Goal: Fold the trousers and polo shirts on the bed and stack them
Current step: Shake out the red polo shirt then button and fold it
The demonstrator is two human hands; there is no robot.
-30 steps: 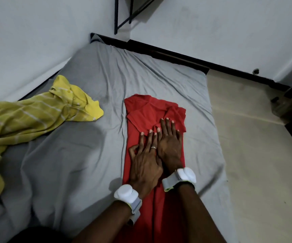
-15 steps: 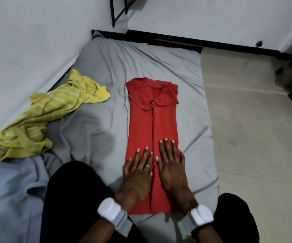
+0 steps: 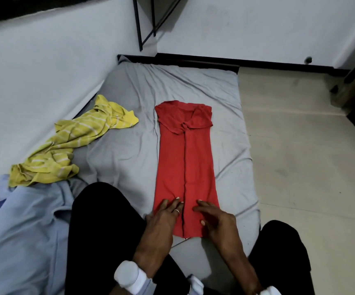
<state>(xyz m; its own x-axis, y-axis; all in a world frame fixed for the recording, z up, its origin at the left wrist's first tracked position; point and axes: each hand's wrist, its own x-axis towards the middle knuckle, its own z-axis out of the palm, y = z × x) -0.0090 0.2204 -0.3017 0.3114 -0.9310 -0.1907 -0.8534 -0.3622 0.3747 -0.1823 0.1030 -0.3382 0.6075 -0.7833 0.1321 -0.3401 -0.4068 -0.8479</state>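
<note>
1. Bed (image 3: 193, 88): carries both shirts.
2. Red shirt (image 3: 185, 162): a narrow strip along the middle of the bed, sides folded in, unmoved.
3. Yellow shirt (image 3: 72, 145): crumpled by the wall, well apart.
4. Left hand (image 3: 163, 218): has slid back to the near hem, fingers straight and flat on it, gripping nothing.
5. Right hand (image 3: 215, 218): fingers were flat, now loosely bent with the tips on the fabric, holding nothing.

Frontal view from above. The left hand (image 3: 165, 215) lies palm down, fingers straight and close together, pointing to 1 o'clock; one finger bears a thin silver ring (image 3: 177, 211). The right hand (image 3: 214, 218) lies palm down, fingers loosely arched, pointing to 10 o'clock. The two hands are near but apart. Both forearms enter from 6 o'clock; a white strapped wrist device (image 3: 129, 277) sits on the left wrist.
</note>
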